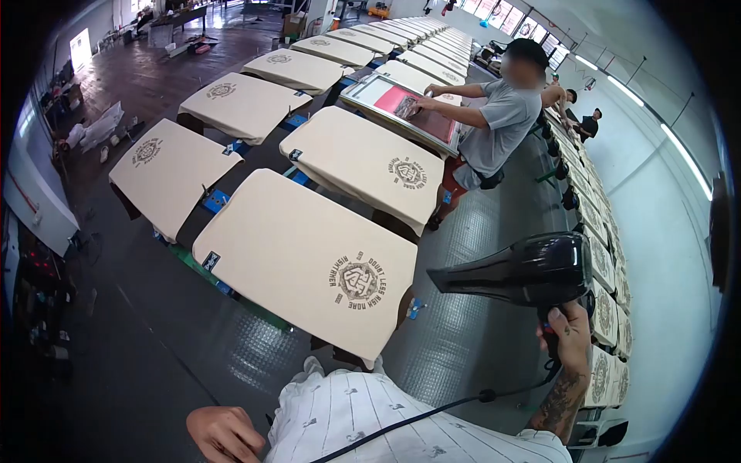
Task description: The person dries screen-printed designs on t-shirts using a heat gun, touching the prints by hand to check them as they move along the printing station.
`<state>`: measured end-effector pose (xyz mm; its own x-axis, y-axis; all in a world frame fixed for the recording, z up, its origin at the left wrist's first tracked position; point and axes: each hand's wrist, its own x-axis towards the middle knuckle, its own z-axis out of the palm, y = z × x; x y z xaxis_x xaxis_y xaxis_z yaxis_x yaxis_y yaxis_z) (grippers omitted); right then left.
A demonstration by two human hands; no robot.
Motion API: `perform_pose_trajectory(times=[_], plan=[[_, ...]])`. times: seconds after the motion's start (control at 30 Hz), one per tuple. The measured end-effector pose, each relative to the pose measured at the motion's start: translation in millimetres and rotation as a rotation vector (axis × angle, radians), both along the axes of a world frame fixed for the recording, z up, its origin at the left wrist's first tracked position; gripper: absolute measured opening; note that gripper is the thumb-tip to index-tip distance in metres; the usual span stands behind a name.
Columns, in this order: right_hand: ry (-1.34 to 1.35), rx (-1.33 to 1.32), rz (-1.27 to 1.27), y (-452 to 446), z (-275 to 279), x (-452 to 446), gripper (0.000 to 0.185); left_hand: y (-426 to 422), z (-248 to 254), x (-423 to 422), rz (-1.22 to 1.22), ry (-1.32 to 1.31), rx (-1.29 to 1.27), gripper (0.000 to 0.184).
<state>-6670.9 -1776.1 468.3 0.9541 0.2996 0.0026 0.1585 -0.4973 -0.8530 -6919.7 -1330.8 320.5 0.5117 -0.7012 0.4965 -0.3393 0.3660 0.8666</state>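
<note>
My right hand (569, 336) is wrapped round the handle of a black hair dryer (532, 270). Its nozzle points left, raised in front of the nearest printed shirt panel (301, 239). A dark round emblem with lettering (357, 282) is printed on that cream cloth, which lies flat over a board. From the dryer's handle a black cord (432, 410) runs down across my striped white shirt (370, 417). Low at the left, my left hand (225, 434) hangs beside my body with its fingers curled; their inner side is hidden.
Long rows of boards with printed cream cloth (247, 100) stretch away from me. At the right, a person (505, 116) leans over a screen-printing frame (401, 108). Other people work along another row (602, 255) by the right wall. A grey floor aisle (463, 309) runs between the rows.
</note>
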Motion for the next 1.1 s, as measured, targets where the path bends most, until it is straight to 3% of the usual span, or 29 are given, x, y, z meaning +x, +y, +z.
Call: perform_pose_trajectory(times=[0.03, 0.13, 0.2, 0.3, 0.47, 0.53, 0.57, 0.63, 0.67, 0.7, 0.73, 0.77, 0.8, 0.83, 0.9, 1.03, 1.07, 1.1], plan=[[0.006, 0.011, -0.021, 9.3, -2.0, -2.8, 0.045, -5.6, 4.7, 2.5, 0.082, 0.018, -0.145, 0.023], [0.006, 0.024, -0.051, -0.8, -7.2, 1.8, 0.044, -7.7, 6.3, -0.6, 0.1, 0.077, -0.184, 0.023], [-0.016, 0.056, -0.037, -8.6, -4.7, 5.2, 0.042, -6.1, 9.7, 1.5, 0.105, 0.054, -0.158, 0.024], [-0.185, 0.147, -0.276, -24.2, -1.9, 3.9, 0.043, -9.4, 10.1, 5.2, 0.12, 0.034, -0.145, 0.024], [-0.189, 0.148, -0.269, -23.1, 1.6, 9.1, 0.038, -11.3, 7.0, 8.3, 0.116, 0.078, -0.137, 0.022], [0.102, -0.095, -0.105, -18.4, -8.9, 17.6, 0.031, -10.2, 27.0, 8.8, 0.399, 0.062, 0.175, 0.018], [0.204, -0.085, -0.098, -7.3, -15.1, 20.6, 0.031, -22.1, 36.8, 4.1, 0.395, 0.06, 0.174, 0.018], [0.314, -0.079, -0.092, 2.6, -33.8, 27.9, 0.032, -59.4, 60.9, 1.3, 1.517, -0.015, 0.708, 0.019], [0.238, -0.132, 0.081, 0.9, -46.5, 34.5, 0.042, -58.6, 57.4, 6.1, 1.519, -0.009, 0.709, 0.019], [0.164, -0.185, 0.262, -1.8, -56.8, 42.3, 0.053, -54.3, 50.4, 11.4, 1.681, -0.007, 0.75, 0.024], [0.178, -0.186, 0.282, -4.7, -65.6, 49.1, 0.053, -54.2, 45.3, 16.8, 1.847, 0.003, 0.801, 0.029], [0.266, -0.059, 0.293, -7.2, -74.9, 55.3, 0.065, -60.3, 44.4, 25.9, 1.861, 0.03, 0.825, 0.029], [0.362, 0.066, 0.311, -7.2, -82.6, 64.3, 0.077, -67.9, 44.4, 38.4, 2.049, -0.175, 0.97, 0.03], [0.49, 0.055, 0.316, -2.8, -76.0, 73.9, 0.071, -75.7, 44.2, 49.1, 2.215, -0.395, 1.138, 0.032], [0.508, 0.022, 0.359, -3.6, -82.9, 96.6, 0.071, -92.4, 40.8, 65.4, 2.214, -0.327, 0.993, 0.031], [0.42, 0.073, 0.46, -5.9, -116.0, 161.4, 0.069, -152.7, 10.9, 116.8, 2.229, -0.003, 0.429, 0.029], [0.364, 0.048, 0.509, -9.9, -117.7, 176.3, 0.07, -173.3, 10.8, 133.2, 2.27, 0.045, 0.459, 0.029], [0.319, 0.082, 0.562, -15.6, -125.0, 191.6, 0.066, -189.3, 12.6, 152.5, 2.159, 0.098, 0.344, 0.024]])
